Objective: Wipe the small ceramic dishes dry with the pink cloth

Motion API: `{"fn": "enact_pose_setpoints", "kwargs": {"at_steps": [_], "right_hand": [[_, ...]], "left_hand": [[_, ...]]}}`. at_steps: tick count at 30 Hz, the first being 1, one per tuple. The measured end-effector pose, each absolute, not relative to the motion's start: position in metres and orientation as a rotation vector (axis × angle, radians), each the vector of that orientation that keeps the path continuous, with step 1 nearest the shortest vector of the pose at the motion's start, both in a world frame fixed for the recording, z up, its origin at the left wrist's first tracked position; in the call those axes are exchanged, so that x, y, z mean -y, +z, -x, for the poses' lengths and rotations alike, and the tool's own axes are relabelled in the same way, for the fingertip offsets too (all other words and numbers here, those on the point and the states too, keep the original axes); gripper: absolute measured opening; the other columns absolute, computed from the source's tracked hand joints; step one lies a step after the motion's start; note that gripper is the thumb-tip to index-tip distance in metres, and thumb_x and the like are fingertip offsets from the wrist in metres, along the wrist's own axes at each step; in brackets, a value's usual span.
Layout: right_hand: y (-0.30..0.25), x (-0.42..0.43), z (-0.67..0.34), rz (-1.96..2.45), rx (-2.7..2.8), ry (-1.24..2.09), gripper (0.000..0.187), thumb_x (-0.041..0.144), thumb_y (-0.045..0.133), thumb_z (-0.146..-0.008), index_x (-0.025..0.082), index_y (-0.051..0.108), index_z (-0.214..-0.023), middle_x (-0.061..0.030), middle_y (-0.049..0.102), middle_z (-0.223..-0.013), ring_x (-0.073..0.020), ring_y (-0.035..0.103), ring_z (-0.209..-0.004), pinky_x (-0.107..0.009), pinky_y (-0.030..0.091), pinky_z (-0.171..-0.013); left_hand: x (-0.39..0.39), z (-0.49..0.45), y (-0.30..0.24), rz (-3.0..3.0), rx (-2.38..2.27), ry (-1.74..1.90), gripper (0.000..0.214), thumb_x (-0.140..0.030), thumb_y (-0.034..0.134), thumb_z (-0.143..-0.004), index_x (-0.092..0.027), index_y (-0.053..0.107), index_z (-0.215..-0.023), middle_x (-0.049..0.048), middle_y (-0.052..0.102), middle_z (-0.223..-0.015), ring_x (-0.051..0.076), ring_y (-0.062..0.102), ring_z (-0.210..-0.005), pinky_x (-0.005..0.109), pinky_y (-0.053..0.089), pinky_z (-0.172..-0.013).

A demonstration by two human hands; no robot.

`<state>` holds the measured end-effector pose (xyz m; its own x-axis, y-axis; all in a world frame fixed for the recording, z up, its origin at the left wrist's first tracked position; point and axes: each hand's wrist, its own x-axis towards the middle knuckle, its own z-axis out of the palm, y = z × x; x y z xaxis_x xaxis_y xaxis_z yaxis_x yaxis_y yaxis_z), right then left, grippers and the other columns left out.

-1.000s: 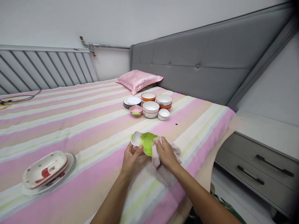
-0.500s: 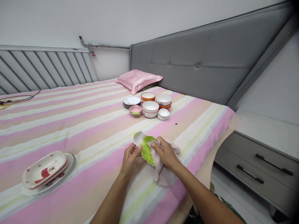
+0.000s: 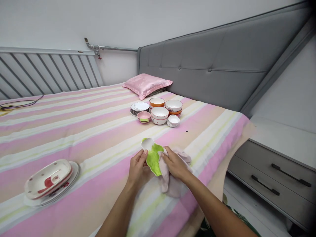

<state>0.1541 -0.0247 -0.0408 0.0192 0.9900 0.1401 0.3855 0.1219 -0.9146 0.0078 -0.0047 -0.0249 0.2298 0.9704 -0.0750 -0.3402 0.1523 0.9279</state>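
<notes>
A green and white dish (image 3: 153,161), shaped like a leafy vegetable, is tilted up above the bed. My left hand (image 3: 137,166) grips its left edge, thumb on the face and fingers behind. My right hand (image 3: 174,162) is closed on a pale pink cloth (image 3: 166,181), which presses against the dish's right edge and hangs down toward the bedspread. Beyond the hands stand a white bowl with a red rim (image 3: 159,115), a small pink bowl (image 3: 144,116) and a stack of small white dishes (image 3: 173,120).
Stacked plates (image 3: 139,108) and orange-sided bowls (image 3: 157,102) stand behind, near a pink pillow (image 3: 147,85). At left, an oval dish (image 3: 49,179) rests on plates (image 3: 75,171). A grey headboard (image 3: 209,79) and a drawer cabinet (image 3: 278,171) bound the right side.
My right hand and the cloth have shifted slightly toward the dish's right edge, showing more of its green face. The left hand keeps its grip.
</notes>
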Motion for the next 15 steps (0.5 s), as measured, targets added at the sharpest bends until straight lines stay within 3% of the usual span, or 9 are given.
{"fn": "enact_pose_setpoints", "kwargs": {"at_steps": [3, 10, 15], "right_hand": [[-0.0432, 0.0244, -0.1523, 1.467, 1.568, 0.775, 0.016, 0.028, 0.034, -0.087, 0.022, 0.045, -0.096, 0.0004, 0.059, -0.074, -0.0168, 0.055, -0.069, -0.025, 0.035, -0.06], [-0.0491, 0.0221, -0.1511, 1.569, 1.628, 0.606, 0.017, 0.038, 0.038, -0.085, 0.022, 0.043, -0.085, 0.0013, 0.055, -0.067, -0.0166, 0.052, -0.062, -0.023, 0.03, -0.053], [-0.0488, 0.0214, -0.1493, 1.565, 1.617, 0.565, 0.017, 0.037, 0.036, -0.086, 0.022, 0.04, -0.079, 0.002, 0.052, -0.063, -0.0162, 0.05, -0.058, -0.023, 0.028, -0.052]], "left_hand": [[0.0044, -0.0083, -0.0274, -0.993, -0.788, 1.071, 0.023, -0.035, 0.063, -0.071, -0.012, 0.062, -0.069, -0.0025, 0.053, -0.054, 0.009, 0.048, -0.05, 0.02, 0.038, -0.05], [0.0027, -0.0088, -0.0343, -1.088, -0.714, 0.901, 0.038, -0.037, 0.063, -0.071, -0.014, 0.064, -0.101, 0.0009, 0.062, -0.067, 0.013, 0.056, -0.058, 0.027, 0.044, -0.063], [0.0049, -0.0119, -0.0341, -1.031, -0.739, 0.895, 0.044, -0.037, 0.062, -0.072, -0.014, 0.06, -0.108, 0.0001, 0.061, -0.063, 0.013, 0.055, -0.055, 0.025, 0.043, -0.059]]}}
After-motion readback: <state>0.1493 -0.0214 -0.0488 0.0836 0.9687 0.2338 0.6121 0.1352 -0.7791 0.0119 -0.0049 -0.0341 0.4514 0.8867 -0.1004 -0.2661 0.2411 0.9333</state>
